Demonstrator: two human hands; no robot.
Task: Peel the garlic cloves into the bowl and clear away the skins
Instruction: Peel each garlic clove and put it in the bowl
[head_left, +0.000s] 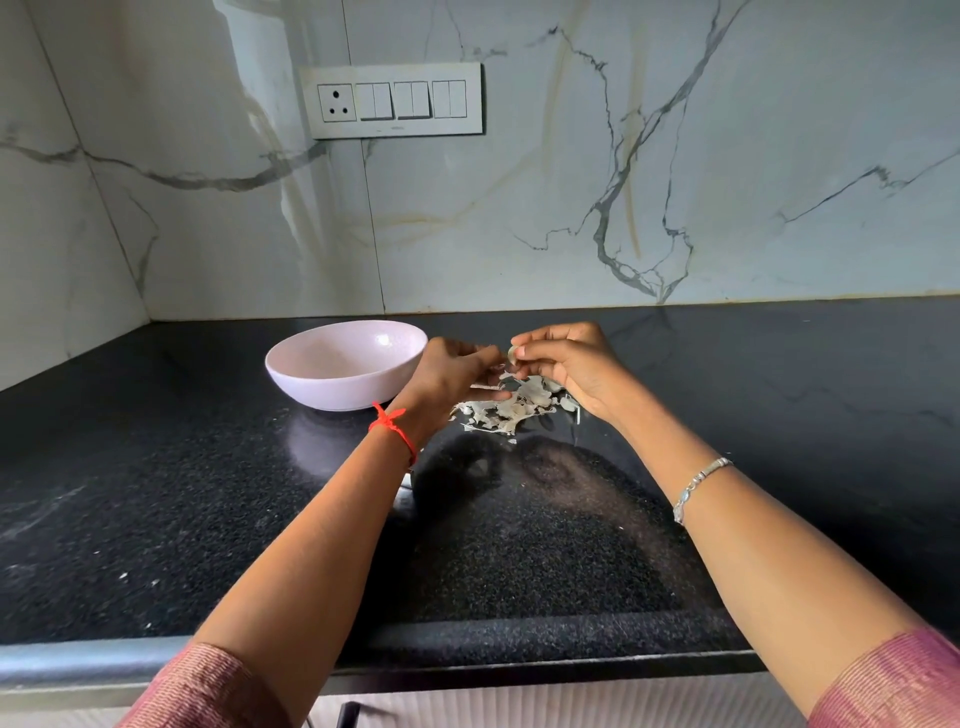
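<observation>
Fingertips (521, 352) of left hand (452, 367) and right hand (576, 367) clamp one garlic clove (511, 357) at frame centre; pink bowl (283, 370) sits just left, nearer the left hand.

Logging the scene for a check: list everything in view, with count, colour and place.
countertop: one, black, speckled
switch panel: one, white, on the marble wall
bowl: one, pale pink, on the countertop, left side
garlic skins: one loose pile, off-white, on the countertop right of the bowl
garlic clove: one, whitish, held above the garlic skins
left hand: red thread at wrist, fingertips at the clove, grip unclear
right hand: silver bracelet at wrist, pinches the clove
</observation>
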